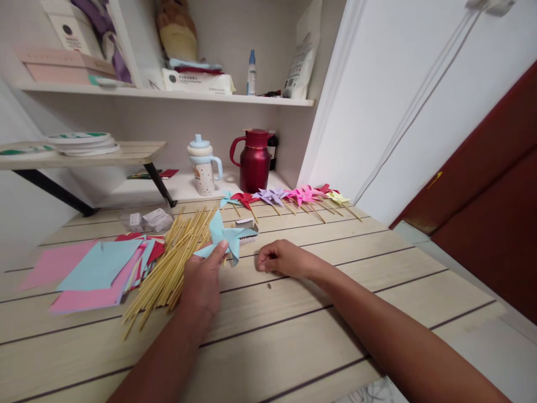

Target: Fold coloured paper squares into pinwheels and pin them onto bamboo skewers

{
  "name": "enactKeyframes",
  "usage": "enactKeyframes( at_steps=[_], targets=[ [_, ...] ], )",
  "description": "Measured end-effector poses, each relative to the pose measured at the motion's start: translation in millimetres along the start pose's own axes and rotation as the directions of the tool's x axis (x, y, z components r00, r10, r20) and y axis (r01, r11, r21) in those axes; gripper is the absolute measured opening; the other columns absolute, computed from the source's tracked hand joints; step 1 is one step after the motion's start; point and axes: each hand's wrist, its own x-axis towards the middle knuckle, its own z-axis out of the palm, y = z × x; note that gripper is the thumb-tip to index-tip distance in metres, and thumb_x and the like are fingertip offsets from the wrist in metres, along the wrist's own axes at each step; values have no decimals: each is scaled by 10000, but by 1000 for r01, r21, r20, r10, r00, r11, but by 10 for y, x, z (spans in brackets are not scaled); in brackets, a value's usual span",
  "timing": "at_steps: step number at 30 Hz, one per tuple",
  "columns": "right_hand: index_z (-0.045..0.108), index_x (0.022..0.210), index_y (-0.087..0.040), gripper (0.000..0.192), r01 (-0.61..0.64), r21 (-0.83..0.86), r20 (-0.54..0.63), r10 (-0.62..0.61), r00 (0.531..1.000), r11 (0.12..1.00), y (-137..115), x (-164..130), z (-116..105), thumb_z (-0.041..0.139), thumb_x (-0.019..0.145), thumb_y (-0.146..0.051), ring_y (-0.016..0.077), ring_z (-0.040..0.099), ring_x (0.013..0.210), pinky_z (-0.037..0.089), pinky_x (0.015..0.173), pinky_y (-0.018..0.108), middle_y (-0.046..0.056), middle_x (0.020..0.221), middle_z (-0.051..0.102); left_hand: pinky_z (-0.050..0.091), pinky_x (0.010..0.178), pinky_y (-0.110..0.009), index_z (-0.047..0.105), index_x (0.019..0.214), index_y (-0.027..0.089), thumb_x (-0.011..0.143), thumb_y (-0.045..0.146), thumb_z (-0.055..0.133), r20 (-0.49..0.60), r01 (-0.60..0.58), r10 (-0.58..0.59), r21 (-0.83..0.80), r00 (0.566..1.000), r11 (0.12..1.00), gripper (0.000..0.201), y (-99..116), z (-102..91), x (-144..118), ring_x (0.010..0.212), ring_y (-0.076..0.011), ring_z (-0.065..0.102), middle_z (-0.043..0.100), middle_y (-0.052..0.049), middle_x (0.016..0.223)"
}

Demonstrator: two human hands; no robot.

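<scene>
I see the left hand [204, 278] pinching a blue pinwheel [226, 238] by its lower edge, just above the sticks [172, 263]. The right hand [282, 258] rests on the surface [293, 336], fingers curled together — the pinwheel lies just left of it, near.

Right hand's [282, 258] fingertips curled under.
</scene>
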Motion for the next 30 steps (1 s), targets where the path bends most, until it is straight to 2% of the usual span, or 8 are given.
enactKeyframes(
  at_steps=[3, 7, 11, 20, 30],
  targets=[
    [732, 865, -154, 160, 41, 19, 128, -43, 991, 999, -11, -61, -116, 598, 797, -209, 91, 497, 577, 398, 545, 198, -12, 674, 607, 474, 795, -297, 716, 739, 170, 615, 281, 824, -5, 4, -4, -6, 1000, 1000, 198, 3, 0, -4, 800, -165, 609, 659, 3, 715],
    [754, 868, -168, 155, 120, 15, 223, -121, 967, 993, -55, -119, -198, 726, 720, -202, 104, 548, 697, 442, 637, 208, 6, 826, 616, 476, 778, -290, 723, 745, 175, 614, 285, 823, -2, 5, -5, -10, 1000, 1000, 198, -6, -7, 5, 778, -162, 610, 679, -4, 733],
    [751, 863, -185, 196, 159, -11, 220, -152, 964, 987, -90, -124, -177, 791, 671, -186, 101, 522, 718, 427, 630, 200, -5, 835, 581, 477, 790, -290, 731, 772, 181, 614, 286, 827, -5, 7, -7, -7, 1000, 1000, 212, -27, -24, 20, 778, -158, 617, 697, -5, 768],
    [728, 832, -166, 153, 150, -12, 221, -144, 965, 989, -87, -120, -142, 781, 688, -166, 90, 531, 687, 434, 611, 192, -11, 817, 584, 476, 830, -315, 748, 833, 152, 620, 301, 825, 0, 19, -19, 10, 1000, 1000, 271, -75, -49, 45, 821, -182, 641, 728, -42, 832],
    [721, 777, -161, 93, 160, 3, 227, -157, 961, 987, -91, -116, -114, 766, 697, -177, 95, 547, 687, 452, 627, 201, -10, 803, 583, 488, 803, -312, 748, 838, 145, 591, 307, 846, -7, 30, -30, 4, 1000, 1000, 311, -76, -53, 38, 777, -167, 643, 730, -39, 808]
  ],
)
